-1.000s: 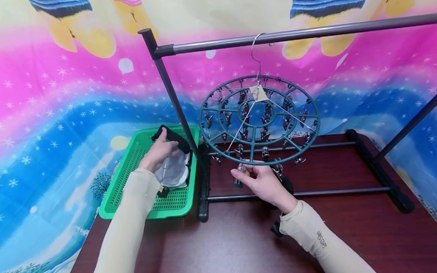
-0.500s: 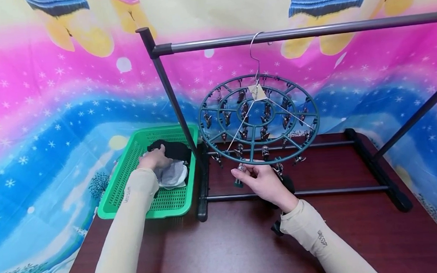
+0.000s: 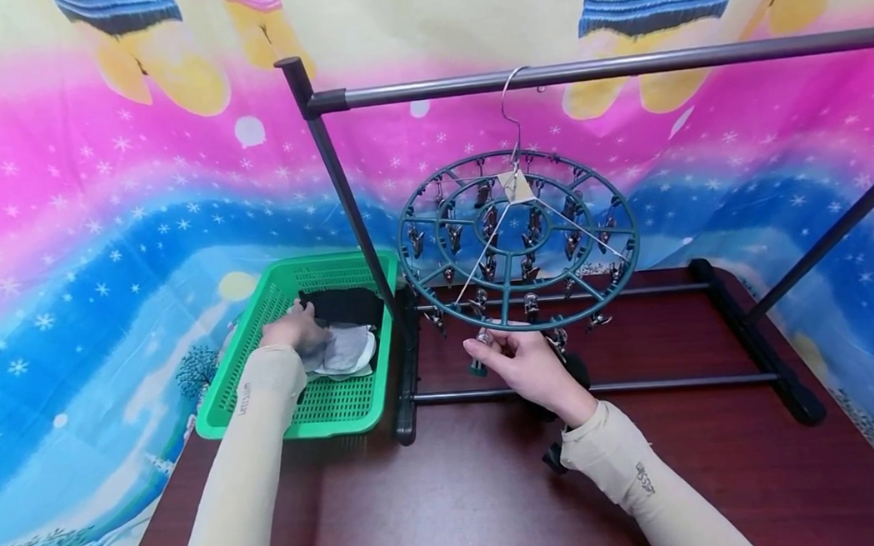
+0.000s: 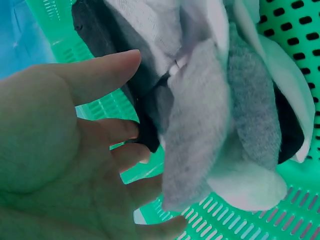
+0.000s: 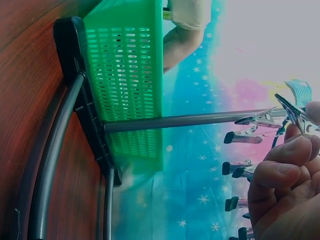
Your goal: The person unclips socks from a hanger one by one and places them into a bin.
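Note:
Inside the green basket [image 3: 334,430] at left, my left hand [image 3: 293,328] is over a pile of socks. Black cloth [image 3: 345,306] lies behind a white-and-grey sock [image 3: 349,350]. Seen from the left wrist, the thumb and fingers are spread apart beside a grey sock [image 4: 197,120], and no grip on it shows. My right hand [image 3: 533,369] is under the front rim of a round green clip hanger [image 3: 506,290]. Its thumb and fingers pinch a metal clip [image 5: 292,112], whose jaws stand apart with nothing between them.
The hanger hooks over the bar of a dark metal rack [image 3: 426,89] on a brown table [image 3: 421,499]. Several small clips dangle from its rings. The rack's left post [image 3: 348,195] stands between basket and hanger. A black item [image 3: 553,458] shows behind the right forearm.
My left hand has drawn back leftward and toward me over the pile, off the black cloth, which now lies flatter. The right hand stays at the same clip.

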Action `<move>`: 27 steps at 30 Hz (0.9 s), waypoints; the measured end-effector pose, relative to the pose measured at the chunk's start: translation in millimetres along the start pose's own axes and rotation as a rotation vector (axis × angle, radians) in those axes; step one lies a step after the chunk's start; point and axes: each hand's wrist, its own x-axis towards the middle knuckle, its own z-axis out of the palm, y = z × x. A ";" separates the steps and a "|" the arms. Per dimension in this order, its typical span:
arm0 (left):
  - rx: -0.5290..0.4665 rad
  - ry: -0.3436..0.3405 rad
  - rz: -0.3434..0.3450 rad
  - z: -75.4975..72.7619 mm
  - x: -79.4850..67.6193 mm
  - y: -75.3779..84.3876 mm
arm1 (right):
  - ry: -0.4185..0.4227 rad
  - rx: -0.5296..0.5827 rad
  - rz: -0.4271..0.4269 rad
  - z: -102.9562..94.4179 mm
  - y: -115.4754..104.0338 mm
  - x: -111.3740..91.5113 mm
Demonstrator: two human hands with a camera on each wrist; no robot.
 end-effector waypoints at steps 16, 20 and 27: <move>-0.084 -0.107 0.000 0.8 5.5 -12.4 | -0.040 -0.004 0.016 -0.6 -0.8 -2.5; -0.103 -0.088 -0.010 -0.8 1.9 -10.3 | -0.046 -0.011 0.007 -0.3 -2.1 -3.5; 0.041 0.028 0.118 -15.9 -24.2 1.8 | -0.050 -0.064 -0.025 1.3 -5.5 -3.6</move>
